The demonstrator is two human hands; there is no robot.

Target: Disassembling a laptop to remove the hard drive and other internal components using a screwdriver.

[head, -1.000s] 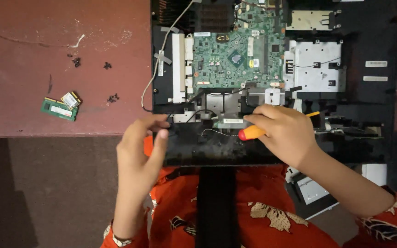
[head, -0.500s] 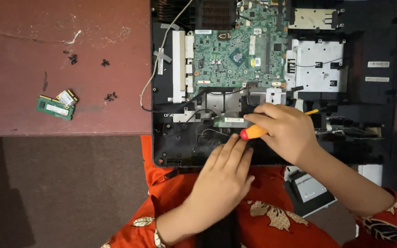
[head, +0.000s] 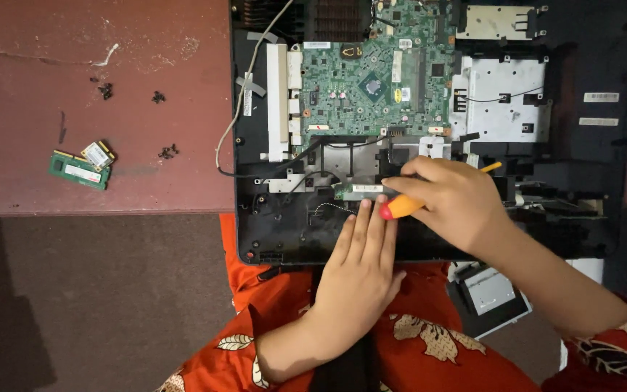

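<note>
**Screwdriver at the near edge of the opened computer**

The right hand (head: 451,199) has its fingers clamped on an orange-handled screwdriver (head: 403,207), held low over the black chassis (head: 284,232) just near of the green circuit board (head: 371,80). The left hand (head: 361,261) lies flat on the chassis beside it, fingers together and straight. Far left on the table (head: 74,189) lie two small memory modules (head: 81,165) and loose black screws (head: 168,151).
</note>
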